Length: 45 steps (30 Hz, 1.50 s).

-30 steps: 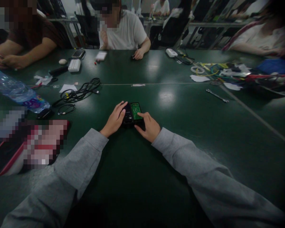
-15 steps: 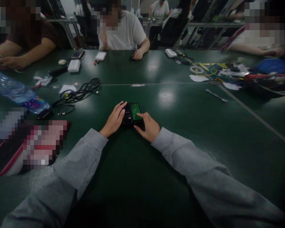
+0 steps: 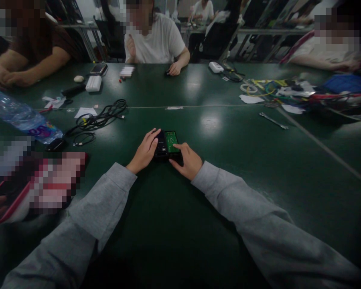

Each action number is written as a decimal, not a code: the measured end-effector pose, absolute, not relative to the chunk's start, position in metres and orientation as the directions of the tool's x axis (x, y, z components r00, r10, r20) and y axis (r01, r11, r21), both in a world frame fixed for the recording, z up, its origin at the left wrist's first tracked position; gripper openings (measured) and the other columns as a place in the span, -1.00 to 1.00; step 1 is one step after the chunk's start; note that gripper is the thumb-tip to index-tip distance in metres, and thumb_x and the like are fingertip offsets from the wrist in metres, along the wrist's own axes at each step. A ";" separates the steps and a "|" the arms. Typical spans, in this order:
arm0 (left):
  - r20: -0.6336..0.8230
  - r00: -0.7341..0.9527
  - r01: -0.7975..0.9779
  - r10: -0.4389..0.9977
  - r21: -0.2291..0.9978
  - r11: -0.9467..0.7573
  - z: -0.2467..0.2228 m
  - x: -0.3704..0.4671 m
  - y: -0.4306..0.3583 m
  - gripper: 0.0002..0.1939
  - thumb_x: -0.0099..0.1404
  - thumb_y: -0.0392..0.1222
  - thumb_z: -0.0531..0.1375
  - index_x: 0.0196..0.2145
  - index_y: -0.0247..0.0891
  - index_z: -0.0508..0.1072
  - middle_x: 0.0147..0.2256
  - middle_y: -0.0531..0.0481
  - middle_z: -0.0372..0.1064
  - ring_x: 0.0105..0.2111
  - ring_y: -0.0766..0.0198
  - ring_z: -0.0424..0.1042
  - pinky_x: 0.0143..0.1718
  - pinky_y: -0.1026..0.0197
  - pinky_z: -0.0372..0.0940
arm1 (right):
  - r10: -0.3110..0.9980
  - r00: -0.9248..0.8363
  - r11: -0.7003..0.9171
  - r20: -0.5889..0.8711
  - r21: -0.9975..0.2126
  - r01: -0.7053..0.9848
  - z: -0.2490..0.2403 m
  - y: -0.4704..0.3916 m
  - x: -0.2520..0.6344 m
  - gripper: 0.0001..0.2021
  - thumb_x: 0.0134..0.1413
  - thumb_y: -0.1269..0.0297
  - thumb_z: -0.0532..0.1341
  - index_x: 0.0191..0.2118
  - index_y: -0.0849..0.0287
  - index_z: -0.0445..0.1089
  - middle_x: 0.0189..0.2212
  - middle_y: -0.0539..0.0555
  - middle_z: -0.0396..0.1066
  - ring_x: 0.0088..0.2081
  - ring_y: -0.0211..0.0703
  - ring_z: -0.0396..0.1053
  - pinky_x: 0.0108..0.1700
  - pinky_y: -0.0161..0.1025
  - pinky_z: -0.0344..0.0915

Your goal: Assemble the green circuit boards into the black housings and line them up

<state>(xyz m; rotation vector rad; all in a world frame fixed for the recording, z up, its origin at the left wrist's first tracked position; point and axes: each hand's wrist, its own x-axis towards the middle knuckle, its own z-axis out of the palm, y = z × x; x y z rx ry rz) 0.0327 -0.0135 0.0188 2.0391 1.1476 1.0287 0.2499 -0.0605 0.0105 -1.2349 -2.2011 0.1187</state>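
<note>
A small black case [image 3: 161, 149] rests on the dark green table [image 3: 168, 208] in the middle of the view. On its right side shows a green circuit board [image 3: 171, 140] in a black frame. My left hand [image 3: 144, 151] is closed on the left part of the case, with its fingers over the top. My right hand [image 3: 189, 159] grips the right part, its index fingertip on the board and its thumb at the near edge. The undersides of the case and board are hidden.
Coiled black cables [image 3: 108, 114], a plastic bottle [image 3: 24, 116] and a red-edged case [image 3: 15, 200] lie at the left. A wrench [image 3: 273, 121] and a heap of wires [image 3: 289, 90] are at the right. People sit across the table.
Fingers of another person have appeared at the left edge by the red-edged case. The people at the far left and far right have shifted slightly. My hands look unmoved.
</note>
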 end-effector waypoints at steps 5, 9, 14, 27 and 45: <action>0.339 0.336 0.435 0.879 0.772 -0.464 0.018 0.033 -0.013 -0.51 0.51 0.09 -0.14 0.29 -0.03 0.18 0.34 -0.08 0.04 0.35 0.12 0.03 0.36 -0.11 -0.03 | 0.797 -0.387 0.566 0.463 -0.349 0.747 0.011 -0.061 0.250 -0.52 0.20 0.12 0.17 0.13 0.31 0.15 -0.12 0.31 0.31 -0.22 0.09 0.41 -0.22 0.03 0.45; 0.336 0.337 0.435 0.880 0.773 -0.462 0.018 0.033 -0.013 -0.51 0.50 0.10 -0.14 0.28 -0.04 0.18 0.33 -0.09 0.05 0.35 0.10 0.03 0.36 -0.12 -0.03 | 0.797 -0.391 0.564 0.460 -0.336 0.754 0.011 -0.061 0.250 -0.50 0.20 0.14 0.18 0.13 0.37 0.17 -0.13 0.32 0.31 -0.24 0.08 0.41 -0.23 0.00 0.45; 0.357 0.334 0.435 0.872 0.762 -0.479 0.017 0.033 -0.012 -0.50 0.51 0.10 -0.14 0.28 -0.08 0.19 0.32 -0.12 0.07 0.35 0.12 0.04 0.37 -0.11 -0.05 | 0.796 -0.383 0.560 0.469 -0.332 0.759 0.008 -0.060 0.250 -0.50 0.19 0.13 0.19 0.13 0.35 0.17 -0.11 0.32 0.31 -0.22 0.10 0.41 -0.20 0.03 0.45; 0.355 0.337 0.434 0.872 0.763 -0.478 0.016 0.033 -0.011 -0.51 0.51 0.09 -0.14 0.28 -0.05 0.19 0.33 -0.10 0.06 0.35 0.11 0.03 0.36 -0.13 -0.03 | 0.793 -0.384 0.560 0.473 -0.319 0.764 0.009 -0.060 0.250 -0.51 0.20 0.13 0.19 0.13 0.34 0.16 -0.11 0.31 0.31 -0.24 0.08 0.41 -0.23 0.02 0.46; 0.375 0.339 0.428 0.863 0.755 -0.497 0.014 0.033 -0.010 -0.49 0.51 0.09 -0.14 0.29 -0.12 0.19 0.32 -0.15 0.07 0.35 0.15 0.04 0.37 -0.08 -0.05 | 0.774 -0.389 0.578 0.500 -0.308 0.755 0.008 -0.060 0.249 -0.53 0.21 0.14 0.18 0.13 0.30 0.14 -0.12 0.28 0.29 -0.18 0.09 0.39 -0.15 0.04 0.45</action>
